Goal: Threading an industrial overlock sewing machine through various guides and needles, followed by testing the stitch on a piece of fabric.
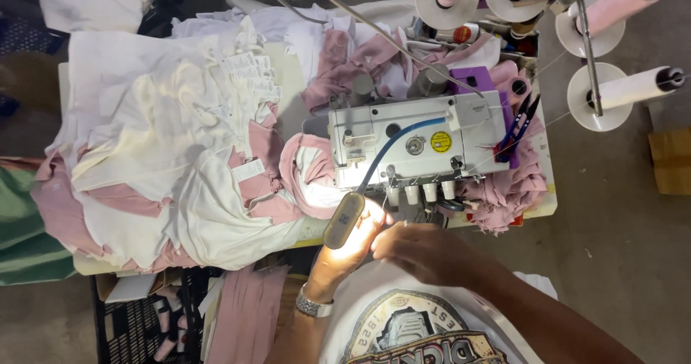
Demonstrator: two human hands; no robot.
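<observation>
Thread work at the front of the sewing machine (417, 144) appears to be the step in hand: both hands sit close together just below the machine's needle end, under the small lamp (344, 221) on its blue stalk. The left hand (353, 245) is washed out by the lamp's glare, its fingers reaching up toward the machine front; whether they pinch anything cannot be told. The right hand (417, 249) lies beside it, knuckles up, fingers curled together and pointing toward the same spot; what it grips, if anything, is hidden. Judged from this, the next move calls for fine fingertip control close under the needle area and a steady pull, with care near the moving parts.

A pink and white fabric piece (309, 177) lies curled at the machine's left side. Beyond it, a heap of white and pink cut pieces (173, 155) covers the table. Pink thread cones (619, 7) stand on a rack to the right.

The needle itself, any thread between the fingers and the table edge beneath the hands cannot be made out. The person's forearms are cut off at the bottom.
</observation>
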